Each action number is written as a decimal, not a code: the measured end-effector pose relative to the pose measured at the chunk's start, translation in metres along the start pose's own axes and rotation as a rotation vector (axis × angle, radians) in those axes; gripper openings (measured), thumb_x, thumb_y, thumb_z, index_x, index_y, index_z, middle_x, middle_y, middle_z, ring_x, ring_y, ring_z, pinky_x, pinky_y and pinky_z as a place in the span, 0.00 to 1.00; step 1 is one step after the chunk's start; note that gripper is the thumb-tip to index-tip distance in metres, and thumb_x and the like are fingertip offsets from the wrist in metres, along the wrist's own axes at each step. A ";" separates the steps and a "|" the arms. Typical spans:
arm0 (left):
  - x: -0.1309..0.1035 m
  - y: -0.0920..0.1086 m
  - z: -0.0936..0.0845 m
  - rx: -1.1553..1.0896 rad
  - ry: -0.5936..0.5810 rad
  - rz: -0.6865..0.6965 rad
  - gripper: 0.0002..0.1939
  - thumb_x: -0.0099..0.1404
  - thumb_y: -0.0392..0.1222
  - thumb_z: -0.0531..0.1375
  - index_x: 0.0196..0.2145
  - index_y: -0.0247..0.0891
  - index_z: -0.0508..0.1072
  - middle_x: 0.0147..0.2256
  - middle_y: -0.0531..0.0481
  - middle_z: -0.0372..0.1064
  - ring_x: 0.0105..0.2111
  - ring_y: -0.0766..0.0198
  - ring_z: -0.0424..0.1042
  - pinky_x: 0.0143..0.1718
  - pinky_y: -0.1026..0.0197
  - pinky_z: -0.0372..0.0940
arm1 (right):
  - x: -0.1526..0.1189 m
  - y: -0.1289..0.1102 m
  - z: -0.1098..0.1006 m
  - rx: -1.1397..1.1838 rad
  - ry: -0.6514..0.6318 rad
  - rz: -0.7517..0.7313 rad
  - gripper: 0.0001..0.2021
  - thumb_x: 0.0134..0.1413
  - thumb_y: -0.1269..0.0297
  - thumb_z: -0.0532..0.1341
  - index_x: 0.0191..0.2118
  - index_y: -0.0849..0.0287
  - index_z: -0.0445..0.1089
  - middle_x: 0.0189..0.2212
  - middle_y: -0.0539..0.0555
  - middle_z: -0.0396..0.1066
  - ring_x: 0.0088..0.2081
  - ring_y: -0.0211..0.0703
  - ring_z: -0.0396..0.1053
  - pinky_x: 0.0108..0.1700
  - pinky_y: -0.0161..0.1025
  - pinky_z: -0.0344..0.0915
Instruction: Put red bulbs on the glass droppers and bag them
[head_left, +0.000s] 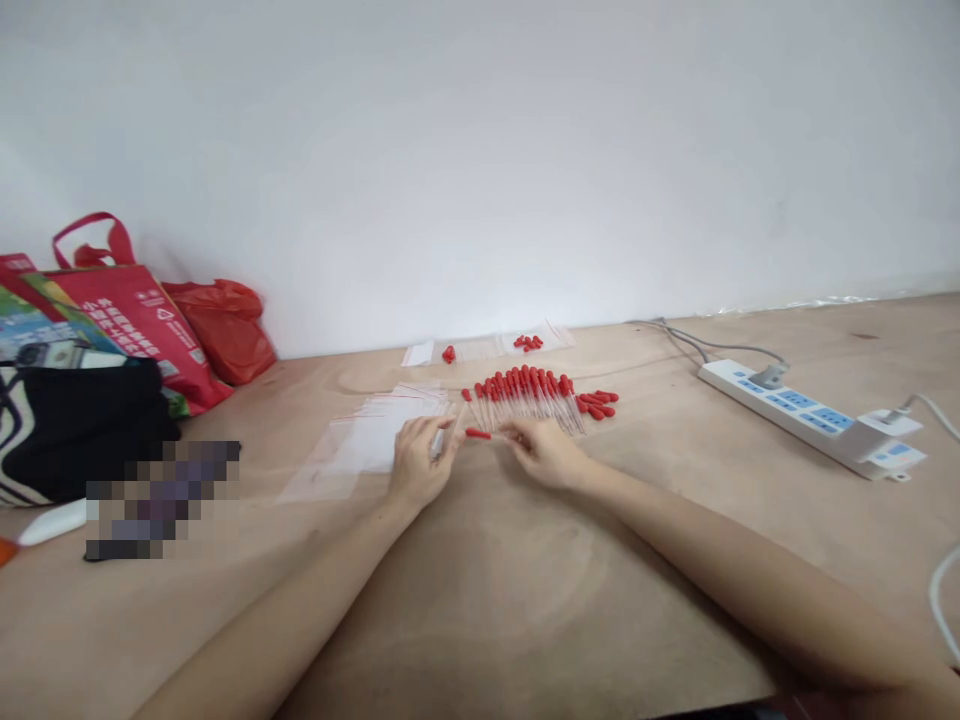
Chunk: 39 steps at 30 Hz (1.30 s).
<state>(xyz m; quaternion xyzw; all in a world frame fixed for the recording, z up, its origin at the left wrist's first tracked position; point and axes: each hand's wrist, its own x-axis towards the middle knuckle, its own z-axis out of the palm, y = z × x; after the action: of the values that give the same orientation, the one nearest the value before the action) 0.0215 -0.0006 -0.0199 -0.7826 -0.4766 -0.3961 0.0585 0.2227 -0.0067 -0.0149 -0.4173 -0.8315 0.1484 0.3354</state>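
Observation:
My left hand (422, 462) is closed on a clear plastic bag, at the right end of a fanned stack of clear bags (360, 440). My right hand (546, 452) pinches the clear tube of a dropper with a red bulb (478, 433); the bulb points left, toward my left hand. Just behind the hands lies a row of red-bulbed droppers (529, 385), side by side with their tubes toward me. Several loose red bulbs (598, 404) sit at the right of that row.
Farther back are bags with red bulbs (528, 343) on them. A white power strip (795, 410) with plugs and cables stands at the right. At the left are a red shopping bag (142, 330), a red plastic bag (229, 330) and a black bag (90, 430). A wall rises behind.

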 end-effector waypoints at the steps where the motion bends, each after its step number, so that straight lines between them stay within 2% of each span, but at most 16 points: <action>1: 0.001 -0.002 0.001 0.087 0.020 -0.061 0.09 0.59 0.42 0.55 0.36 0.37 0.70 0.35 0.46 0.69 0.38 0.56 0.65 0.39 0.55 0.58 | 0.008 0.002 0.001 -0.026 0.056 0.054 0.11 0.49 0.75 0.51 0.39 0.61 0.65 0.28 0.52 0.70 0.29 0.37 0.66 0.33 0.33 0.60; 4: 0.005 -0.003 0.005 0.302 -0.016 -0.156 0.09 0.57 0.44 0.56 0.33 0.38 0.71 0.33 0.46 0.68 0.38 0.53 0.64 0.37 0.53 0.55 | 0.037 0.006 0.012 -0.178 0.174 0.126 0.08 0.50 0.74 0.50 0.33 0.62 0.66 0.30 0.55 0.69 0.32 0.39 0.66 0.34 0.33 0.59; 8: 0.012 0.000 0.013 0.443 -0.084 -0.157 0.11 0.56 0.45 0.56 0.33 0.38 0.73 0.35 0.45 0.68 0.39 0.52 0.62 0.38 0.52 0.51 | 0.070 0.006 0.033 -0.467 0.136 0.177 0.11 0.55 0.69 0.48 0.37 0.64 0.67 0.35 0.60 0.68 0.35 0.42 0.66 0.35 0.35 0.58; 12: 0.019 0.000 0.021 0.493 -0.136 -0.183 0.12 0.56 0.47 0.55 0.32 0.38 0.73 0.35 0.44 0.68 0.39 0.52 0.62 0.38 0.51 0.50 | 0.079 0.005 0.048 -0.581 0.050 0.136 0.12 0.55 0.70 0.49 0.36 0.65 0.70 0.35 0.61 0.67 0.35 0.44 0.66 0.38 0.38 0.57; 15: 0.023 -0.001 0.025 0.511 -0.170 -0.219 0.12 0.56 0.47 0.54 0.29 0.38 0.73 0.33 0.43 0.68 0.38 0.52 0.61 0.38 0.51 0.49 | 0.074 0.002 0.051 -0.570 0.082 0.179 0.15 0.56 0.66 0.48 0.32 0.64 0.71 0.33 0.61 0.67 0.34 0.45 0.66 0.37 0.39 0.56; 19: 0.024 -0.001 0.026 0.546 -0.192 -0.239 0.13 0.57 0.44 0.52 0.28 0.36 0.73 0.32 0.41 0.68 0.38 0.51 0.61 0.37 0.51 0.50 | 0.057 0.008 0.036 -0.512 0.246 0.254 0.19 0.56 0.57 0.46 0.33 0.61 0.71 0.33 0.58 0.67 0.34 0.44 0.65 0.38 0.40 0.55; 24: 0.026 0.004 0.021 0.609 -0.271 -0.210 0.15 0.59 0.45 0.51 0.28 0.33 0.73 0.33 0.39 0.67 0.39 0.49 0.61 0.38 0.51 0.50 | 0.015 0.047 -0.010 -0.562 0.393 0.344 0.11 0.52 0.64 0.50 0.32 0.61 0.68 0.33 0.58 0.67 0.36 0.45 0.63 0.38 0.39 0.52; 27: 0.024 0.009 0.014 0.658 -0.337 -0.185 0.14 0.60 0.42 0.51 0.30 0.31 0.73 0.34 0.37 0.67 0.39 0.48 0.61 0.37 0.51 0.51 | -0.016 0.070 -0.035 -0.614 0.373 0.399 0.10 0.50 0.61 0.52 0.30 0.60 0.67 0.32 0.57 0.68 0.35 0.45 0.63 0.37 0.39 0.51; 30: 0.015 0.012 0.006 0.676 -0.339 -0.133 0.13 0.60 0.40 0.51 0.30 0.29 0.71 0.34 0.36 0.67 0.38 0.47 0.61 0.36 0.52 0.51 | -0.037 0.081 -0.047 -0.666 0.330 0.474 0.12 0.47 0.55 0.55 0.29 0.60 0.66 0.31 0.56 0.67 0.35 0.46 0.62 0.37 0.40 0.50; 35: -0.010 0.007 -0.009 0.491 -0.240 -0.042 0.09 0.61 0.38 0.50 0.30 0.33 0.68 0.33 0.41 0.67 0.36 0.52 0.62 0.35 0.54 0.52 | -0.041 0.084 -0.049 -0.691 0.247 0.544 0.13 0.47 0.54 0.55 0.28 0.59 0.67 0.31 0.56 0.67 0.36 0.46 0.62 0.36 0.40 0.50; 39: -0.019 0.002 -0.014 0.220 -0.250 0.043 0.07 0.62 0.35 0.48 0.29 0.35 0.64 0.29 0.47 0.68 0.33 0.59 0.65 0.36 0.57 0.53 | -0.038 0.085 -0.048 -0.700 0.230 0.578 0.11 0.50 0.57 0.53 0.28 0.59 0.66 0.32 0.56 0.69 0.36 0.46 0.62 0.35 0.39 0.49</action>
<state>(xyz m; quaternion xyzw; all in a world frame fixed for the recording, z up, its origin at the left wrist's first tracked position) 0.0107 -0.0219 -0.0227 -0.8247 -0.5038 -0.2398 0.0924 0.3222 0.0133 -0.0414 -0.7336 -0.6386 -0.1008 0.2096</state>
